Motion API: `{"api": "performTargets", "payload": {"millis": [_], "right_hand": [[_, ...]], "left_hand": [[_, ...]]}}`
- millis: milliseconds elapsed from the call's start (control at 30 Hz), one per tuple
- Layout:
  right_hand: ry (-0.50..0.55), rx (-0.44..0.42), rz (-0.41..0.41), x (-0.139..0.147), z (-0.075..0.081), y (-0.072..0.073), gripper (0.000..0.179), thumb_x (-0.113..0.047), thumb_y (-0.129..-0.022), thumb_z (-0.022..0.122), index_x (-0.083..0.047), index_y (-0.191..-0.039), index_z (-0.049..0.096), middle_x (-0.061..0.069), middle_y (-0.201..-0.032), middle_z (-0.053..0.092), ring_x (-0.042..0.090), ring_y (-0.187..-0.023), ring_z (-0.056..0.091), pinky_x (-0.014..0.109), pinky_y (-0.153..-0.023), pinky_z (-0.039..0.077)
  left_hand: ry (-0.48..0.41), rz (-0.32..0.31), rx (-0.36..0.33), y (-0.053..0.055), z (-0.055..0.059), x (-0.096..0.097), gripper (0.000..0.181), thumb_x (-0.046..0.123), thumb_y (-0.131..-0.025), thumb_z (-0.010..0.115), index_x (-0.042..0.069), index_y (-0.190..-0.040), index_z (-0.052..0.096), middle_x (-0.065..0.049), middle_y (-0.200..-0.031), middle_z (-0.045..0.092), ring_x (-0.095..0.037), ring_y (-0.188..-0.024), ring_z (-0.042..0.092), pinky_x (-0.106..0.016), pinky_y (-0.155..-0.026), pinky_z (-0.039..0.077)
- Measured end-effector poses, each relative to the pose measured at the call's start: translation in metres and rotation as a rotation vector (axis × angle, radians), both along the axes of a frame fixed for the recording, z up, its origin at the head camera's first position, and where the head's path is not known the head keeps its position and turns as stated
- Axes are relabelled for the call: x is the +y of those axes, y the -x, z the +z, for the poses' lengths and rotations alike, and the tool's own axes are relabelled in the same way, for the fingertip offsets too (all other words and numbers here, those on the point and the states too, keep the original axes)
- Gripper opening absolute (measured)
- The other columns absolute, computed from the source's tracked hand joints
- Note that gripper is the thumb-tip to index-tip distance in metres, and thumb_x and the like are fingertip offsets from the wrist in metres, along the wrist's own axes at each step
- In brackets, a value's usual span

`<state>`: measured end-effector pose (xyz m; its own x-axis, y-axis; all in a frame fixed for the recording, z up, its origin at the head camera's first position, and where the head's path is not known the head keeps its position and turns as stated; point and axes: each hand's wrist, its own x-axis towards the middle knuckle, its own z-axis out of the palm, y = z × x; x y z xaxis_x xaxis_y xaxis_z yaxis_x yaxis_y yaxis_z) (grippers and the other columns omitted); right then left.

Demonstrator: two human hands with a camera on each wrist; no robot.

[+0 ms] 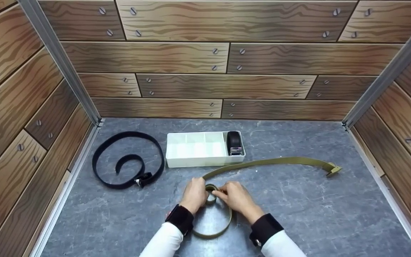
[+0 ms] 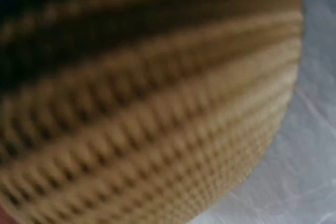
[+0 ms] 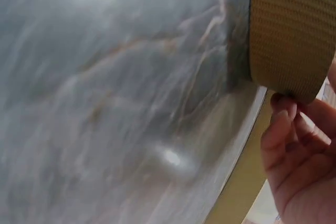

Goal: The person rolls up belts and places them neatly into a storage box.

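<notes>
A khaki webbing belt [image 1: 262, 162] is partly wound into a small coil between the two hands. My left hand [image 1: 194, 194] grips the coil's left side, and my right hand [image 1: 239, 198] pinches its right side with thumb and fingers. A wide loop of the belt hangs toward me below the coil, while the other stretch runs right to a metal buckle [image 1: 331, 168]. Close up, the ribbed webbing [image 2: 178, 119] fills most of the left wrist view. In the right wrist view the fingertips [image 3: 283, 109] meet the lower edge of the coiled webbing [image 3: 291, 35].
Behind the hands stands a white divided tray [image 1: 187, 162] with a rolled black belt [image 1: 234, 142] in its right compartment. Left of the tray, a black belt [image 1: 96, 160] lies in loose loops on the grey marbled surface [image 1: 298, 214]. Wood-patterned walls [image 1: 223, 57] enclose the surface.
</notes>
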<state>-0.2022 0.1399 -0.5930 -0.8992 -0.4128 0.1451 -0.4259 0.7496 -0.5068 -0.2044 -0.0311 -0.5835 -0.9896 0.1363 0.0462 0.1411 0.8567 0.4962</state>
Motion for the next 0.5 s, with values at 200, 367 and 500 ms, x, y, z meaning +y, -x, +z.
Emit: {"api": "performTargets", "payload": {"millis": [200,367,500], "right_hand": [[-0.003,0.009,-0.075,-0.0066,0.0023,0.0027,0.022,-0.023,-0.083,0.071,-0.019,-0.062,0.074,-0.009,-0.058,0.060,0.007,-0.050,0.048,0.028,-0.050,0.042],[-0.011,0.003,-0.106,-0.0052,0.0008,0.0050,0.035,-0.025,-0.081,0.072,-0.021,-0.049,0.061,-0.012,-0.048,0.052,0.008,-0.046,0.044,0.028,-0.047,0.039],[-0.002,0.023,-0.075,-0.0046,-0.0003,0.0066,0.029,-0.019,-0.080,0.070,-0.019,-0.053,0.062,-0.012,-0.051,0.053,0.007,-0.048,0.047,0.026,-0.049,0.041]], "left_hand": [[0.000,0.014,-0.003,0.0001,-0.0015,0.0020,0.004,-0.001,-0.072,0.069,0.001,-0.072,0.066,-0.015,-0.075,0.067,-0.024,-0.063,0.064,-0.035,-0.054,0.050],[-0.005,0.022,0.024,-0.0015,-0.0016,0.0019,0.005,0.000,-0.072,0.069,0.002,-0.073,0.065,-0.016,-0.074,0.066,-0.026,-0.063,0.065,-0.037,-0.054,0.051],[0.039,0.015,0.024,-0.0021,0.0006,0.0014,0.008,0.005,-0.074,0.070,0.006,-0.070,0.062,-0.016,-0.077,0.067,-0.031,-0.067,0.066,-0.041,-0.055,0.051]]}}
